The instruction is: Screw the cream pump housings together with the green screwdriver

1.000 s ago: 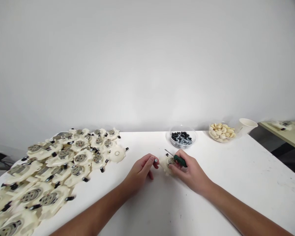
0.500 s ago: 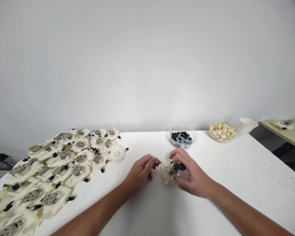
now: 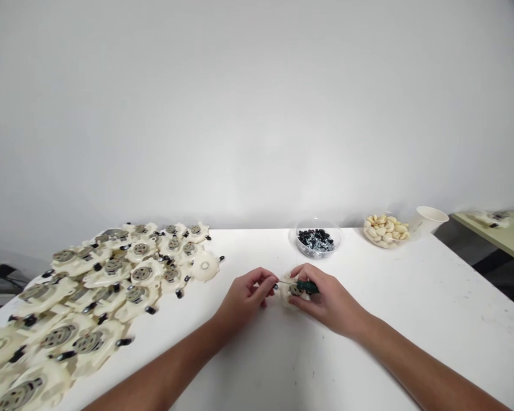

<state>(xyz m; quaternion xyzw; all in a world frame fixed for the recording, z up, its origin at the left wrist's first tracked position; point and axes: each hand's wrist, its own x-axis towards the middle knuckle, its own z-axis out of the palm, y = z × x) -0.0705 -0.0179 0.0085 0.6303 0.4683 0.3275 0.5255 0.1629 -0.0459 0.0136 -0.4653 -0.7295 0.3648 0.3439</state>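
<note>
My left hand (image 3: 251, 292) is closed in a pinch on a small dark piece (image 3: 276, 286) at its fingertips; its exact kind is too small to tell. My right hand (image 3: 325, 294) grips a screwdriver with a dark green handle (image 3: 308, 286). The thin shaft lies nearly level and points left, its tip by my left fingertips. Below the screwdriver is a cream plastic housing with a round grey metal centre (image 3: 295, 291), partly covered by my right fingers. Whether those fingers also hold the housing, I cannot tell.
Many similar cream housings (image 3: 142, 274) with black knobs are heaped on the left of the white table (image 3: 257, 377). Toward the wall stand a clear bowl of small black and metal parts (image 3: 317, 240), a bowl of cream oval pieces (image 3: 386, 231) and a white cup (image 3: 430, 220).
My right hand has shifted a little left, and the screwdriver's tip has come to my left fingertips. More of the cream housing is now hidden behind my right hand. The left hand has barely moved.
</note>
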